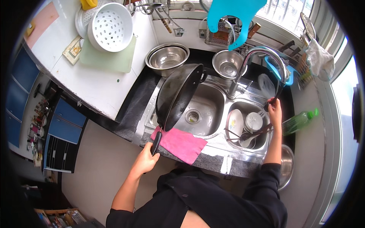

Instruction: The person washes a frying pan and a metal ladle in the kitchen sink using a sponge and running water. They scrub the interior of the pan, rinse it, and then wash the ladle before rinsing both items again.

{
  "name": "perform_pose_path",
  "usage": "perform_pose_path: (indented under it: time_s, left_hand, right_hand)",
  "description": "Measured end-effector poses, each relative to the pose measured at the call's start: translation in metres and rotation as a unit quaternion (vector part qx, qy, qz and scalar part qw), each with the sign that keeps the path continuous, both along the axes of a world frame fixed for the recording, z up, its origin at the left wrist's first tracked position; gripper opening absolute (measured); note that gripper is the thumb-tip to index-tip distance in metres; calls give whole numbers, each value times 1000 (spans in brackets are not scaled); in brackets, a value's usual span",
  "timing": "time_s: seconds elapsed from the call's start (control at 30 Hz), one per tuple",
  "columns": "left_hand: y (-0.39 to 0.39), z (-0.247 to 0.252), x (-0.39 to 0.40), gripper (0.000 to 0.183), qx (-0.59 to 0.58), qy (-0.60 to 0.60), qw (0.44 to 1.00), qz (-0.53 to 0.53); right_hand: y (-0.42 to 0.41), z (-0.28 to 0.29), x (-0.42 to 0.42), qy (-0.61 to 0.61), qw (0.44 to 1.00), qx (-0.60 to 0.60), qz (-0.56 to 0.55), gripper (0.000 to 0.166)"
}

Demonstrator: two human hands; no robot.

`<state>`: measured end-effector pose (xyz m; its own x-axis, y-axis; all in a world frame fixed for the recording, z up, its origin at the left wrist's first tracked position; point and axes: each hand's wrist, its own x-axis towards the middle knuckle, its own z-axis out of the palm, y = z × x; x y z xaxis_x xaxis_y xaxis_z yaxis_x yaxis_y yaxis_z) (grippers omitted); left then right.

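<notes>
My left hand (pixel 146 159) grips the black handle of a dark wok (pixel 178 95), which is tilted on its side over the left part of the large steel sink basin (pixel 211 98). At the right, my right hand (pixel 274 109) is closed around the dark spray head at the end of the curved chrome faucet (pixel 281 62). Below that hand, the smaller basin holds a patterned plate (pixel 235 122), a white bowl (pixel 253 122) and dark utensils. A pink cloth (pixel 182 145) lies over the counter's front edge beside the wok's handle. No water stream can be made out.
Nested steel bowls (pixel 168 58) stand behind the wok, and another steel bowl (pixel 229 65) sits behind the faucet's base. A green plastic bottle (pixel 298 122) is right of my right hand. A white perforated basket (pixel 110 27) rests on the left counter. A turquoise item (pixel 238 14) hangs above the sink.
</notes>
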<state>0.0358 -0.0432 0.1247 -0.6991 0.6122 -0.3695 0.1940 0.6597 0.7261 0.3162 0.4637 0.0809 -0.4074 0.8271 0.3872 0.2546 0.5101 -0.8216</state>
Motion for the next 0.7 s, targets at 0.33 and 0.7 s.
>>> perform_pose_path:
  time_s: [0.33,0.7]
  left_hand:
    - [2,-6,6,36,21,5,1000,15]
    - [12,15,19,40,-12,32,999,12]
  right_hand:
    - [-37,5,0,-107,981,103,-123,42]
    - [-239,-85,-163,-173,949,159,209,49]
